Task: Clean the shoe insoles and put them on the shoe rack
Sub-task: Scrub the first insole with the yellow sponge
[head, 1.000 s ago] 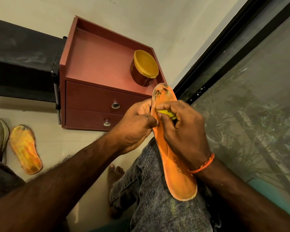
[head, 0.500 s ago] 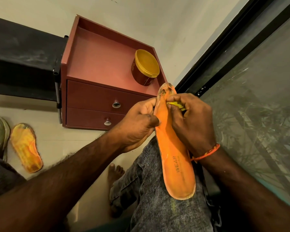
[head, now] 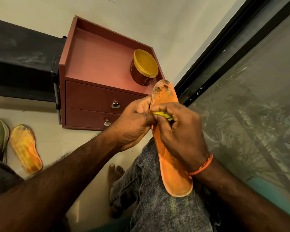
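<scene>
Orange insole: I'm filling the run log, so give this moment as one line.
step: scrubbing | left hand: holds orange insole | right hand: pinches yellow cloth on insole | toe: dirty | second insole: on floor

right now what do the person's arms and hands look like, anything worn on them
Both forearms are bare, no sleeves or gloves in view. The right hand has a thin orange braided thread band around its wrist. The left hand shows nothing worn: no ring, watch or band visible.
</scene>
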